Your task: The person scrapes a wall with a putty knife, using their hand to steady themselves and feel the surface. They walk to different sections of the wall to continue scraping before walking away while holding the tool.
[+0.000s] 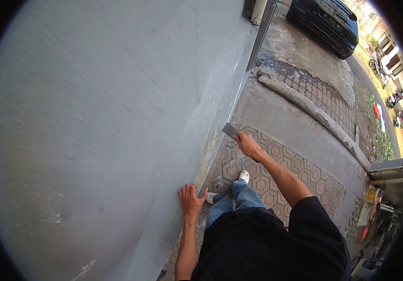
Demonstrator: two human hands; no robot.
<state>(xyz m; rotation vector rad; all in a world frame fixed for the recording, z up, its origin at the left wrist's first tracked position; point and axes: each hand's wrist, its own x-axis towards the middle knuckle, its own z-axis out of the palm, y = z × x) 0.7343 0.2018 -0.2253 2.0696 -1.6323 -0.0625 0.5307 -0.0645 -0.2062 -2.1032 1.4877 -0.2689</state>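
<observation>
My right hand (247,144) is closed on a flat grey scraper (230,129), whose blade end is at the edge of the grey wall (117,117). Lower down, my left hand (192,200) lies against the wall near its edge, fingers spread and thumb apart, holding nothing. Between the two hands, a strip of the wall edge (210,149) shows worn, yellowish patches. Whether the blade touches the wall is too small to tell.
Patterned paving (281,161) lies under my white shoes (244,176). A raised concrete kerb (314,112) crosses the right side. Beyond it stand a dark car (325,23) and motorcycles (378,70). Assorted items, including a yellow-and-white container (374,195), are at the lower right.
</observation>
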